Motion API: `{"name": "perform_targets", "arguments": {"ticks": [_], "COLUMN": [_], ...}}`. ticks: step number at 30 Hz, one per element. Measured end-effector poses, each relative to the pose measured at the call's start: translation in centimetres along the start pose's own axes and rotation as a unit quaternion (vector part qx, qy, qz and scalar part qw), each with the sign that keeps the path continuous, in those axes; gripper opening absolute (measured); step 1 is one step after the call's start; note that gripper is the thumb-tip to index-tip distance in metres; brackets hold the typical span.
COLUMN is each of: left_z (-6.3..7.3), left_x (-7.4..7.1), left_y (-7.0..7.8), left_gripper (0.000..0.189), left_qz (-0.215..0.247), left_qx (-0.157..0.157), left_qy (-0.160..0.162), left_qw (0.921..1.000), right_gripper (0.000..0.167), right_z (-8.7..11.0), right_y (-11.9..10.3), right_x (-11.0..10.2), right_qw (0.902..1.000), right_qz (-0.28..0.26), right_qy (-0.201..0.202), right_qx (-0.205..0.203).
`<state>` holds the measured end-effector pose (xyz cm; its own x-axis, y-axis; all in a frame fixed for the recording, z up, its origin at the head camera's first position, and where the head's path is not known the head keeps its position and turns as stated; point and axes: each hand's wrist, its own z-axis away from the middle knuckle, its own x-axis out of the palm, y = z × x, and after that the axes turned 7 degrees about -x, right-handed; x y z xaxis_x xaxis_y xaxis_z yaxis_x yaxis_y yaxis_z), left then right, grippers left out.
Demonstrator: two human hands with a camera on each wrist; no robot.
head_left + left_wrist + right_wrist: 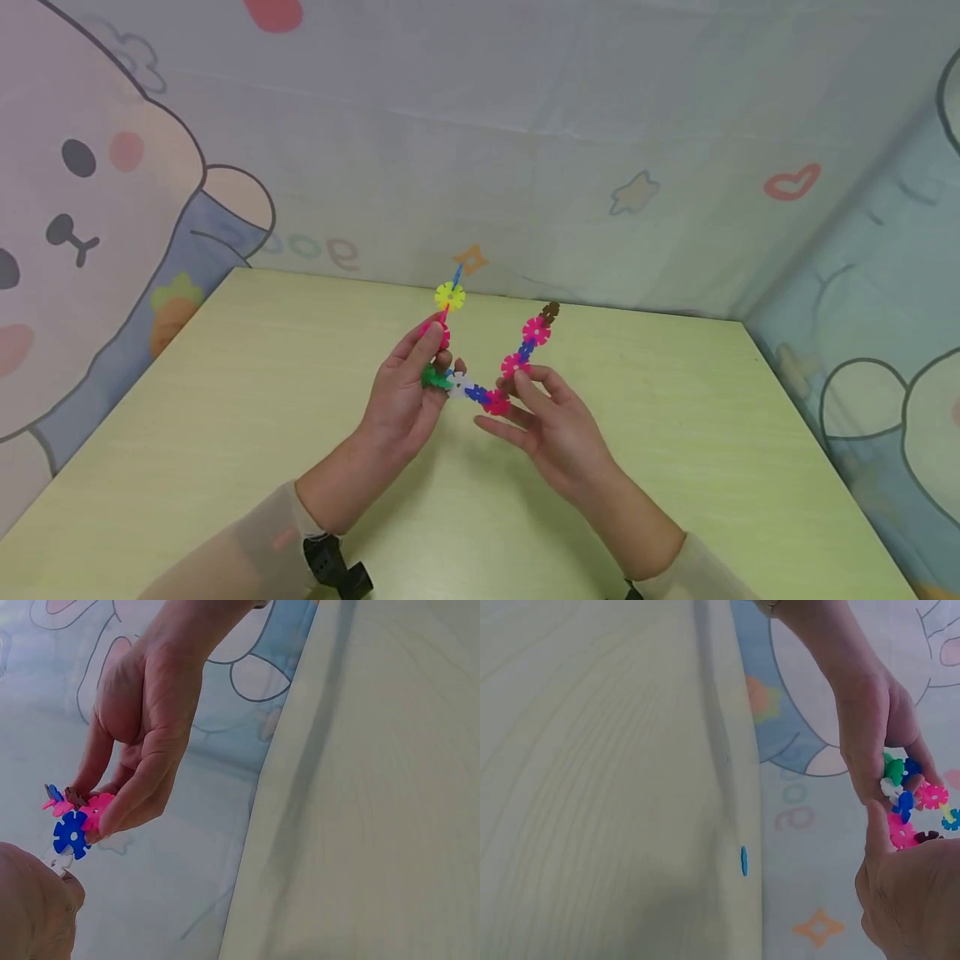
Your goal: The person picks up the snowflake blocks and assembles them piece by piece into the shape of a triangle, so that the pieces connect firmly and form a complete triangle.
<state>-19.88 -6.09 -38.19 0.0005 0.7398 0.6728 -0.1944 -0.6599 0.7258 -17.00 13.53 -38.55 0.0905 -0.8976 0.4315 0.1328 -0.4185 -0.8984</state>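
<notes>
A curved chain of interlocking plastic snowflake discs (pixel 477 393) is held up above the table between both hands. My left hand (pixel 401 392) pinches a pink disc on the left side between thumb and fingers, and yellow (pixel 450 297) and blue discs rise above it. Green, white and blue discs form the low middle part. With thumb and index finger my right hand (pixel 558 429) pinches a pink disc (pixel 514 365) on the right side; its other fingers are spread below. A brown disc (pixel 551 312) tops that end. The right wrist view shows both hands close together around the chain.
A pale yellow wooden table (pixel 247 400) spreads beneath the hands. Near its edge lies a small blue piece (pixel 744 861). Cloth with cartoon prints (pixel 525 167) hangs behind and at both sides. A black device (pixel 336 567) is strapped to the left wrist.
</notes>
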Motion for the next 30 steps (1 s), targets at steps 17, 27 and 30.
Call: {"name": "perform_targets", "arguments": {"ticks": [17, 27, 30], "left_z": [0.2, 0.3, 0.3], "left_x": [-1.7, -1.3, -1.1], "left_y": [0.4, 1.2, 1.2], "left_gripper": [0.037, 0.028, 0.025], "left_qz": [-0.209, -0.353, -0.402], "left_qx": [-0.004, 0.023, 0.019], "left_qy": [-0.059, -0.071, -0.064], "left_qw": [0.9761, 0.9328, 0.9131], "right_gripper": [0.034, 0.033, 0.031], "right_z": [-0.6, -0.7, -0.7], "right_y": [-1.1, -1.6, -1.6], "right_x": [-1.7, -2.1, -2.1], "right_qw": [0.9924, 0.9842, 0.9827], "right_qz": [0.122, 0.169, 0.175], "right_qy": [-0.011, -0.052, -0.059], "right_qx": [-0.007, -0.008, -0.008]}}
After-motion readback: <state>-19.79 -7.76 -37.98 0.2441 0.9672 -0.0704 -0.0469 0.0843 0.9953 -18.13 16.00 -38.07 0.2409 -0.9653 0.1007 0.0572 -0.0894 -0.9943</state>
